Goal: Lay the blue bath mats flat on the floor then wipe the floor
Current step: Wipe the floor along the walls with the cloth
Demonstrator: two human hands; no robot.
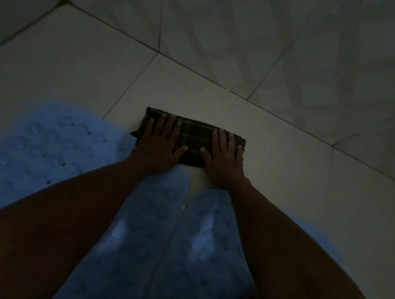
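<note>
Blue translucent rubber bath mats with round suction cups lie flat on the pale tiled floor (290,179): one (36,149) to our left, two narrower ones (135,238) (204,243) side by side between our forearms. Just beyond them, we press a dark folded plaid cloth (193,138) onto the tile with both palms. Our left hand (160,143) and right hand (225,155) lie flat on it, fingers straight and slightly spread (gripping nothing), near the tiled wall (260,43).

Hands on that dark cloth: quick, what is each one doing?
Left hand: open, fingers straight, pressing the folded cloth flat on the floor.
Right hand: open, pressing the cloth too.
</note>
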